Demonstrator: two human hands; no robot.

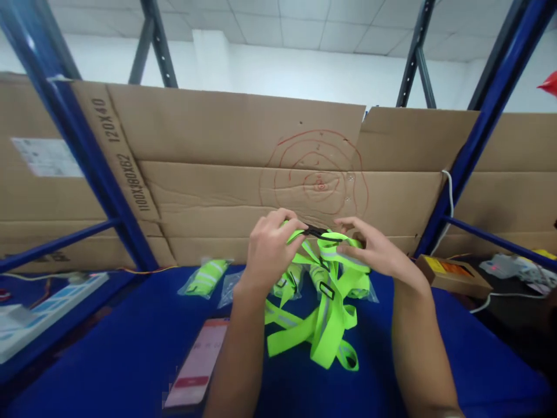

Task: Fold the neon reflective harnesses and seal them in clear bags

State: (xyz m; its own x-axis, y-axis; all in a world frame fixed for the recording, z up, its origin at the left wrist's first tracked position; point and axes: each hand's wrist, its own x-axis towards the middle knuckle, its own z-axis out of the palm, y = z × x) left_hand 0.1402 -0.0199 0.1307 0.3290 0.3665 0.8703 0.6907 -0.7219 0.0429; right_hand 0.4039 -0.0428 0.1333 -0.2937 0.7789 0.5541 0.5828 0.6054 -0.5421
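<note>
A tangle of neon-green reflective straps (324, 337) with grey stripes hangs and lies on the blue surface in front of me, with a small black slide buckle (326, 290) on one band. My left hand (272, 249) is closed, pinching the upper straps beside a black buckle piece (315, 231). On the other side, my right hand (374, 249) curves around a loop of the green strap, thumb below and index finger stretched above; its other fingers are partly hidden. Behind the straps, clear bags with folded green material (289, 281) are partly covered.
A bagged green bundle (206, 277) lies left of my hands, and a phone (200, 363) with a lit screen is near my left forearm. Cardboard (217, 186) stands behind, between blue posts. A small box (452, 277) is at right, a white power strip (52, 316) at left.
</note>
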